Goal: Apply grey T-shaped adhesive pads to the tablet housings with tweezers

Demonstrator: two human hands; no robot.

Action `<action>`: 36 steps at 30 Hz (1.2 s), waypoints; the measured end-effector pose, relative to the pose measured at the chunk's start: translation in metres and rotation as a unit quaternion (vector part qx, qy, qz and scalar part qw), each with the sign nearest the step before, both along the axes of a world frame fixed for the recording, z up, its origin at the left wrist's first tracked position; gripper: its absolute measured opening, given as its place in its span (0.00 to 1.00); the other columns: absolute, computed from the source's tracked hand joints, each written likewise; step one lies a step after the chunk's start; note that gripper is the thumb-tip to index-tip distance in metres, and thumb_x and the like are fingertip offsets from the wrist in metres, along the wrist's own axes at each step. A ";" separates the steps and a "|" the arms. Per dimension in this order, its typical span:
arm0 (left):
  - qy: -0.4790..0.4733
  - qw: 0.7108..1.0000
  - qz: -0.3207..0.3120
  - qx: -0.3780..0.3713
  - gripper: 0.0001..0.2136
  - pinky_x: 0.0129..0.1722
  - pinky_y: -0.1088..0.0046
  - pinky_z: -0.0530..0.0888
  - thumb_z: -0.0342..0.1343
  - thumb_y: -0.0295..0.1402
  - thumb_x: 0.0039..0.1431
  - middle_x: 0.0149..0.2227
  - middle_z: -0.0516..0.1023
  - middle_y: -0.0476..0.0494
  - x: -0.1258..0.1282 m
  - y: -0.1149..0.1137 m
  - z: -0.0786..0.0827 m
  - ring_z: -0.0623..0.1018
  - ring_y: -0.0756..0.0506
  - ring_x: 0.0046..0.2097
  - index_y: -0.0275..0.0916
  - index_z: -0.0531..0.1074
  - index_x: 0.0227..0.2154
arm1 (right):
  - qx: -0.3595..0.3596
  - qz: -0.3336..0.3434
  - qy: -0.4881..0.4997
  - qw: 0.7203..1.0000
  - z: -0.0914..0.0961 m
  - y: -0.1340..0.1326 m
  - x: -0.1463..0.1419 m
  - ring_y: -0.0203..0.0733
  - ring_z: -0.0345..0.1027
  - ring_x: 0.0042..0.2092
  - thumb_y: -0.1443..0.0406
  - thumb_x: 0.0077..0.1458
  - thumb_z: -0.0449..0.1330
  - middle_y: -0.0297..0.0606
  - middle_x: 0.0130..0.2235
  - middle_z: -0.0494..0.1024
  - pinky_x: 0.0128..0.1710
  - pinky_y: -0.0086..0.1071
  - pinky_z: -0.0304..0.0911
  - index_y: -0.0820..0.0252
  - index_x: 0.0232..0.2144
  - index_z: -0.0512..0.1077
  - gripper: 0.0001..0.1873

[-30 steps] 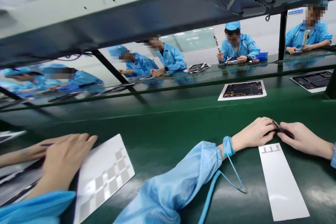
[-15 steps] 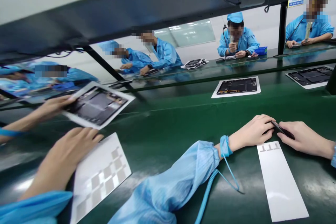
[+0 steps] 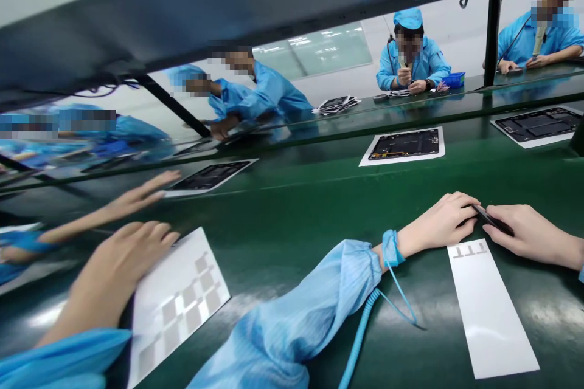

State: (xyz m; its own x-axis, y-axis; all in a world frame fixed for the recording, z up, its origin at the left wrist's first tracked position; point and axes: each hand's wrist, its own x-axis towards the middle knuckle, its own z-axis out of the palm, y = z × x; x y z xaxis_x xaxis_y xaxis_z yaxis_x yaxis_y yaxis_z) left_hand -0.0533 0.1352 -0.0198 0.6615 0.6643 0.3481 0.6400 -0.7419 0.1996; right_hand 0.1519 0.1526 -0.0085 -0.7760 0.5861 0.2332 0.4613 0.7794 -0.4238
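Note:
My right hand (image 3: 531, 232) is closed around slim black tweezers (image 3: 499, 222), which point left. At their tip, my left hand (image 3: 440, 219) has its fingers pinched together; what lies between them is too small or hidden to name. A blue strap (image 3: 391, 248) with a coiled cord circles my left wrist. Just below both hands lies a long white backing sheet (image 3: 495, 316), with several small grey T-shaped pieces along its top end.
A co-worker's hand (image 3: 109, 267) rests on a white sheet with grey squares (image 3: 196, 316) at left; their other hand (image 3: 137, 196) is beside a tablet housing (image 3: 212, 177). More housings (image 3: 404, 147) (image 3: 538, 124) lie along the green bench (image 3: 319, 206). A shelf (image 3: 228, 6) hangs overhead.
The co-worker at left has put the tablet housing down on the bench and let go of it, hand now stretched out. My hands stay nearly in place; the view has shifted slightly.

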 end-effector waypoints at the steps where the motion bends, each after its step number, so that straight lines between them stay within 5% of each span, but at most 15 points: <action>1: 0.000 1.000 0.001 -0.001 0.07 0.52 0.57 0.73 0.55 0.30 0.64 0.50 0.73 0.40 0.000 0.000 0.000 0.74 0.43 0.52 0.34 0.72 0.43 | 0.000 0.000 -0.001 1.000 0.000 0.000 0.000 0.40 0.60 0.22 0.61 0.59 0.44 0.36 0.23 0.68 0.24 0.31 0.52 0.56 0.24 0.56 0.12; 14: 0.000 1.000 0.003 -0.011 0.07 0.53 0.57 0.72 0.55 0.30 0.64 0.50 0.73 0.40 -0.004 0.003 0.000 0.73 0.43 0.53 0.34 0.72 0.43 | -0.008 0.000 -0.029 1.000 0.002 0.004 -0.003 0.41 0.66 0.28 0.67 0.59 0.53 0.40 0.28 0.73 0.29 0.31 0.53 0.62 0.29 0.66 0.07; 23: -0.002 1.000 -0.018 0.001 0.06 0.50 0.59 0.74 0.53 0.29 0.65 0.48 0.73 0.41 -0.011 0.009 0.002 0.74 0.43 0.51 0.35 0.72 0.43 | -0.021 -0.029 -0.007 0.999 0.007 0.002 -0.010 0.34 0.63 0.27 0.68 0.56 0.60 0.31 0.26 0.71 0.28 0.28 0.53 0.61 0.28 0.67 0.05; 29: -0.009 1.000 -0.010 -0.007 0.11 0.51 0.57 0.74 0.52 0.29 0.66 0.50 0.73 0.40 -0.009 0.009 0.002 0.73 0.42 0.52 0.36 0.69 0.49 | -0.034 -0.212 0.081 0.973 0.007 0.032 -0.007 0.31 0.66 0.24 0.64 0.70 0.44 0.30 0.25 0.71 0.27 0.26 0.63 0.64 0.36 0.67 0.16; 36: -0.021 1.000 -0.004 -0.019 0.11 0.51 0.57 0.74 0.52 0.29 0.66 0.49 0.73 0.41 -0.008 0.009 0.002 0.73 0.43 0.52 0.36 0.69 0.49 | 0.011 -0.415 0.051 0.908 0.005 0.133 -0.007 0.45 0.70 0.47 0.59 0.65 0.56 0.44 0.51 0.71 0.47 0.44 0.68 0.63 0.51 0.67 0.17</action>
